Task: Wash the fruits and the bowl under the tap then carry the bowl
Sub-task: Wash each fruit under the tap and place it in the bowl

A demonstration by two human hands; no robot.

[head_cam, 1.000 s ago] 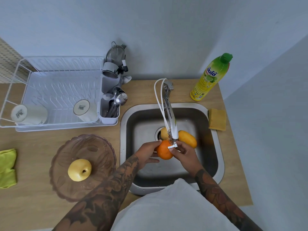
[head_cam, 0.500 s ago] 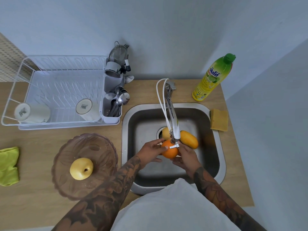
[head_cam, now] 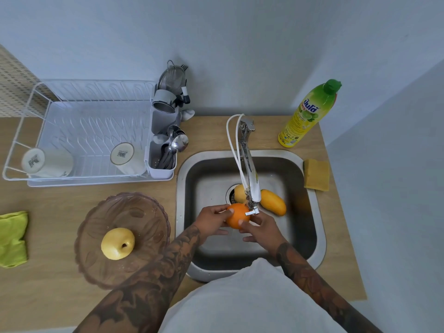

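Orange [head_cam: 236,215]: still under tap [head_cam: 249,174], centre frame; left hand [head_cam: 211,221] and right hand [head_cam: 260,228] both grip it, right thumb shifted onto its front.

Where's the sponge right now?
The sponge lies on the counter at the sink's right rim, below the soap bottle.

4 fruits, 1 bowl [head_cam: 125,239], 2 cups.
1 orange [head_cam: 236,215], 1 mango [head_cam: 273,202], 1 yellow fruit [head_cam: 239,193], 1 apple [head_cam: 117,243]; 1 bottle [head_cam: 308,114], 1 sponge [head_cam: 316,174], 1 cloth [head_cam: 12,239].
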